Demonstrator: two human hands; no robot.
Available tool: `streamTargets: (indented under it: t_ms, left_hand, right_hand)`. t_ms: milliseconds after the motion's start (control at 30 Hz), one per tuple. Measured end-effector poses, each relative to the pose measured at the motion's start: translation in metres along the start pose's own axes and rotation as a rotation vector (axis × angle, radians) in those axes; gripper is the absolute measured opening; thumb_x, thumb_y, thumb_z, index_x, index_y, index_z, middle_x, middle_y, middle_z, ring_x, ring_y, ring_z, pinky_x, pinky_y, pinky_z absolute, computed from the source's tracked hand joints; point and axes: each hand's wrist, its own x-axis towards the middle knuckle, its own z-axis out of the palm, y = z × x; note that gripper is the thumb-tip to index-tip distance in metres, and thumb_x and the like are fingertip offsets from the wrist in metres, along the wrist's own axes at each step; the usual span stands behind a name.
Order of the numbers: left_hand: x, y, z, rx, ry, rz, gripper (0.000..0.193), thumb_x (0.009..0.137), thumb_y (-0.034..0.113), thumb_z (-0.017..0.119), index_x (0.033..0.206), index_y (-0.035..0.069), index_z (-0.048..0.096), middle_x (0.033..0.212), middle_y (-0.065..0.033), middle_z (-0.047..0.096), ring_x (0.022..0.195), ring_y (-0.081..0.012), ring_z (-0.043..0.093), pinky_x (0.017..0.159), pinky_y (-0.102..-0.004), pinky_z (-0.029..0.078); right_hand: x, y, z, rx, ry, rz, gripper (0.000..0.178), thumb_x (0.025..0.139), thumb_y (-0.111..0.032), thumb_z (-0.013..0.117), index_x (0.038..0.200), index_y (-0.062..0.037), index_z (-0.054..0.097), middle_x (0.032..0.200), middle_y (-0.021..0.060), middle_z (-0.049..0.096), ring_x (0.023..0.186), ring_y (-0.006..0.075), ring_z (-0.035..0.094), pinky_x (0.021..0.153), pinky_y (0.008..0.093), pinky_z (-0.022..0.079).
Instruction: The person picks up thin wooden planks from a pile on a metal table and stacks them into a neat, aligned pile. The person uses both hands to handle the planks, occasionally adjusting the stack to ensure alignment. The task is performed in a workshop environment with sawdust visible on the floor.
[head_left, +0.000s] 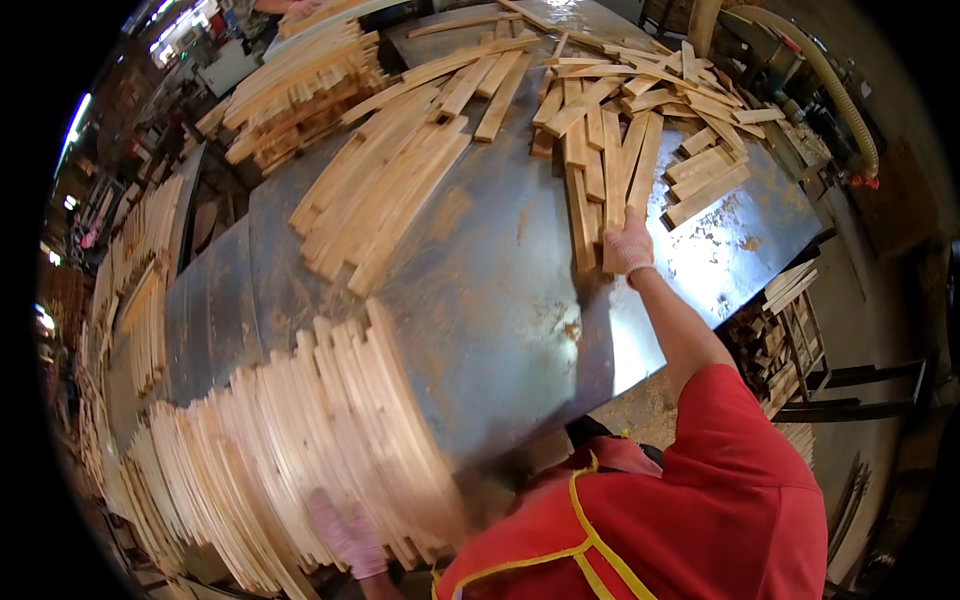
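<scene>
My right hand [630,244], in a pale knit glove, is stretched forward over the metal table. Its fingers close round the near end of a wooden strip [645,165], part of a loose group of strips lying lengthwise. My left hand [348,532], gloved in pale pink, lies with its fingers apart against the near ends of a long row of light wooden strips [290,440]. Those strips lie side by side at the table's near left, their ends uneven. Beneath the left palm, the contact is partly hidden.
Wide boards [385,205] lie mid-table, with a jumbled heap of short pieces [690,95] at the far right. A tall stack of strips [300,85] stands far left, near another person's hand [303,8]. Sawdust dots the metal table [490,330]. A ribbed hose [850,95] hangs far right.
</scene>
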Motion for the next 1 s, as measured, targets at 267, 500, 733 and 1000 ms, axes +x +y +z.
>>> streamTargets:
  t_ms: [267, 500, 733, 1000]
  left_hand:
    - [0.021, 0.204, 0.353, 0.563, -0.618, 0.461, 0.077, 0.087, 0.035, 0.079, 0.151, 0.001, 0.053, 0.148, -0.0254, 0.058, 0.136, -0.0400, 0.056, 0.115, -0.0450, 0.045]
    - [0.019, 0.302, 0.595, 0.760, -0.791, 0.285, 0.073, 0.095, 0.041, 0.067, 0.152, -0.001, 0.048, 0.142, -0.0228, 0.061, 0.125, -0.0376, 0.063, 0.106, -0.0444, 0.051]
    - [0.008, 0.283, 0.473, -0.504, -1.085, -0.576, 0.044, 0.101, 0.017, 0.055, 0.141, 0.002, 0.058, 0.119, -0.0066, 0.070, 0.104, -0.0179, 0.069, 0.088, -0.0321, 0.058]
    - [-0.123, 0.158, 0.285, 0.315, -0.805, -0.137, 0.045, 0.101, 0.032, 0.065, 0.135, 0.003, 0.063, 0.110, -0.0143, 0.071, 0.086, -0.0288, 0.069, 0.081, -0.0412, 0.057]
  right_hand:
    - [0.083, -0.023, -0.016, -0.254, -0.321, 0.042, 0.076, 0.082, -0.043, 0.081, 0.142, -0.0082, 0.048, 0.137, 0.0237, 0.063, 0.127, 0.0414, 0.063, 0.104, 0.0487, 0.053]
    - [0.098, -0.002, -0.011, -0.020, -0.414, 0.192, 0.071, 0.082, -0.030, 0.080, 0.140, -0.0056, 0.047, 0.122, 0.0225, 0.069, 0.120, 0.0371, 0.067, 0.095, 0.0453, 0.058]
    - [-0.023, 0.046, -0.033, 1.270, -0.736, 0.249, 0.091, 0.083, -0.007, 0.071, 0.165, -0.0077, 0.033, 0.106, 0.0030, 0.064, 0.092, 0.0124, 0.060, 0.078, 0.0272, 0.052]
    - [-0.191, 0.021, 0.050, 0.799, -1.160, -0.074, 0.091, 0.091, -0.025, 0.075, 0.166, -0.0064, 0.027, 0.139, 0.0219, 0.064, 0.122, 0.0302, 0.063, 0.107, 0.0386, 0.051]
